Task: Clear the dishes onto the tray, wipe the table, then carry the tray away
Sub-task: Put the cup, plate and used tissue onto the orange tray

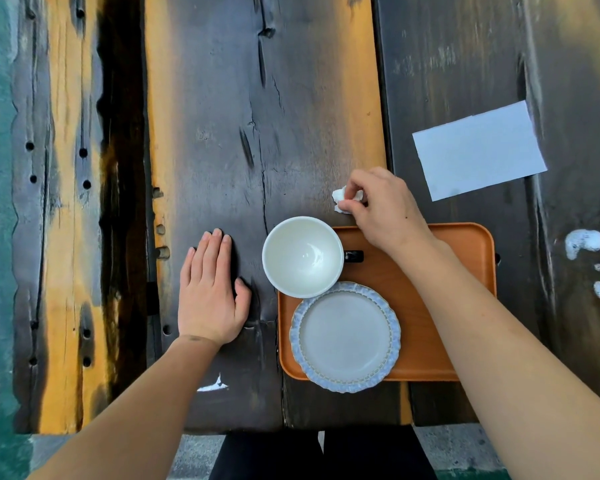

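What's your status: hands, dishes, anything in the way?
Left hand flat on table; right hand pinching tissue. Cup, plate on tray. Paper beyond.

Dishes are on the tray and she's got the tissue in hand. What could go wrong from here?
1. The white cup overhangs the orange tray's left edge; lifting could tip it.
2. The plate juts past the near rim and may slide.
3. The right hand pinches only a small crumpled tissue, so wiping may miss areas.

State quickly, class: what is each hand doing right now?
Left hand: open, flat on the table.
Right hand: closed, pinching a crumpled white tissue.
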Tool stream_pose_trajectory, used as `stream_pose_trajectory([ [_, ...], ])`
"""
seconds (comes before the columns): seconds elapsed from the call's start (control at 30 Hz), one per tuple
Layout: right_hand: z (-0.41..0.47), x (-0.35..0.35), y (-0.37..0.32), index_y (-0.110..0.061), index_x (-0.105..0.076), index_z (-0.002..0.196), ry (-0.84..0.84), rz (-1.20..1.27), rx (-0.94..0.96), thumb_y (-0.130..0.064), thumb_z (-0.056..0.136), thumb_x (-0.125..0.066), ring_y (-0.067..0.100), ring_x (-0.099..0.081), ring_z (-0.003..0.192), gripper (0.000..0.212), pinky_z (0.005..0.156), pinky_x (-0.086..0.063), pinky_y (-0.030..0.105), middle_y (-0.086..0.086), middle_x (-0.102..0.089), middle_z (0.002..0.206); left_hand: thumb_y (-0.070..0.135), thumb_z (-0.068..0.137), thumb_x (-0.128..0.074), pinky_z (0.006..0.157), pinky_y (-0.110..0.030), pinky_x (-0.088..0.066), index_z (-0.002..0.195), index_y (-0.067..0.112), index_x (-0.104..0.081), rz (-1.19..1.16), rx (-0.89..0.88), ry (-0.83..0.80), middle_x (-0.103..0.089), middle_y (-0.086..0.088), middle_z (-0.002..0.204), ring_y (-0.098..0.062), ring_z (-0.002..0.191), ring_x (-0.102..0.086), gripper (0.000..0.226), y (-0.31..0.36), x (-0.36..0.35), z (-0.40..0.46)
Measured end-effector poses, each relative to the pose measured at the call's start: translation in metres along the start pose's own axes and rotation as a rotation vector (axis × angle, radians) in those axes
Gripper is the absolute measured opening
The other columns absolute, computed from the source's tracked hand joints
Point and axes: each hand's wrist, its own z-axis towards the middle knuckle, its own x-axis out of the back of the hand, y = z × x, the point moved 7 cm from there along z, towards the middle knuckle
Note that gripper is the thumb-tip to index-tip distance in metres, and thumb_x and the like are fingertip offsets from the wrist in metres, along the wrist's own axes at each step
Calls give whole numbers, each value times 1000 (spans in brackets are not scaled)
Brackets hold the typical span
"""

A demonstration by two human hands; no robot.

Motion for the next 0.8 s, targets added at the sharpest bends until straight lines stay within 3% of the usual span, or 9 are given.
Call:
stream_pose_trajectory([
  [0.1,5,-3,5,-17,-56,102,-84,31,-104,-18,84,-77,22,-56,91,28,78,-46,36,-1,-58,104,31,91,-36,128,-42,-9,153,-1,-36,2,1,-3,-33,-19,162,-33,152,-25,70,0,0,0],
  [0.3,7,3,7,-19,-74,84,6,-46,-29,-11,83,-73,25,-60,82,7,69,-41,29,-5,-58,85,31,91,-36,128,-41,-8,153,-1,-37,2,2,1,-34,-19,161,-33,152,-26,69,0,1,0],
  [0.57,-7,15,8,-11,-78,105,100,-14,74,2,90,-55,30,-64,87,30,80,-53,39,11,-69,97,31,91,-37,128,-41,-8,152,-1,-38,0,-2,5,-35,-20,161,-34,151,-26,70,0,1,0],
  [0.6,-11,19,11,-10,-77,108,117,-2,72,2,91,-55,28,-64,89,31,81,-52,35,11,-68,98,31,91,-37,128,-40,-7,152,-1,-38,0,-3,7,-35,-20,161,-34,152,-26,70,0,1,0],
  [0.7,-37,39,19,-10,-74,114,193,25,59,1,94,-56,10,-56,91,30,83,-38,5,8,-66,102,31,90,-37,128,-40,-6,152,-2,-38,-6,-5,14,-35,-20,161,-34,152,-26,70,-1,1,0],
  [0.8,-74,50,26,-10,-73,117,255,47,30,-1,95,-56,0,-52,92,29,84,-35,-2,3,-67,105,30,90,-37,128,-43,-10,152,-2,-38,-16,-3,24,-35,-21,161,-34,151,-26,69,0,1,-1],
])
